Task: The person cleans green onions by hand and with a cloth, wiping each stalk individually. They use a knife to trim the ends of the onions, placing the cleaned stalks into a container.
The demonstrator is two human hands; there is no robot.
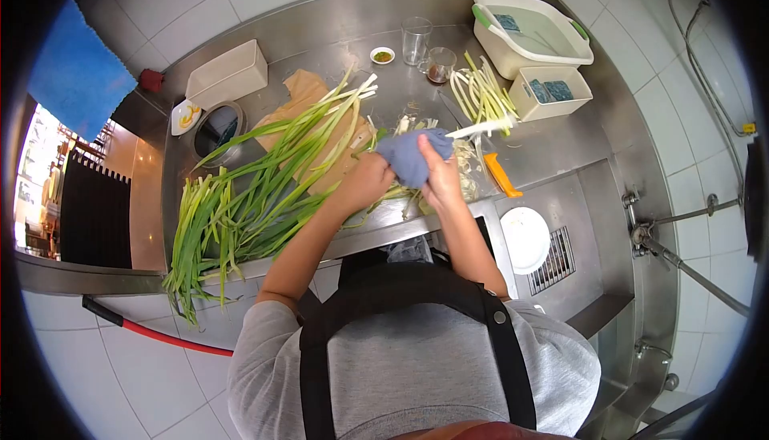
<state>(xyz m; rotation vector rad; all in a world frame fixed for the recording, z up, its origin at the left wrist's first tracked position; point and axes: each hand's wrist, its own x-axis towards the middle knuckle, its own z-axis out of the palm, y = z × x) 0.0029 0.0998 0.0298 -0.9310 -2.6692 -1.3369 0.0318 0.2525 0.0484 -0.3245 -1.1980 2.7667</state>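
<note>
While both of your hands are closed on the blue-grey cloth (pixel 408 158) near the front edge of the bench (pixel 320 31), your left hand (pixel 364 185) gripping its near side and your right hand (pixel 439 177) curled over it with a pale stalk (pixel 481 128) sticking out to the right, mind that stalk. It looks smooth and slick, and I judge a loose squeeze could let it slide out of the soft fabric. The orange-handled knife (pixel 501 175) lies just beside your right wrist, toward the bench's right edge, where a careless sweep of the forearm could catch it. Long, floppy green leaves (pixel 240 199) overhang the front left edge and could slip to the floor if nudged. They lie on crumpled brown paper (pixel 304 87). The bench is hard, shiny steel, and the tubs (pixel 533 35) at the back right corner are smooth white plastic.
</note>
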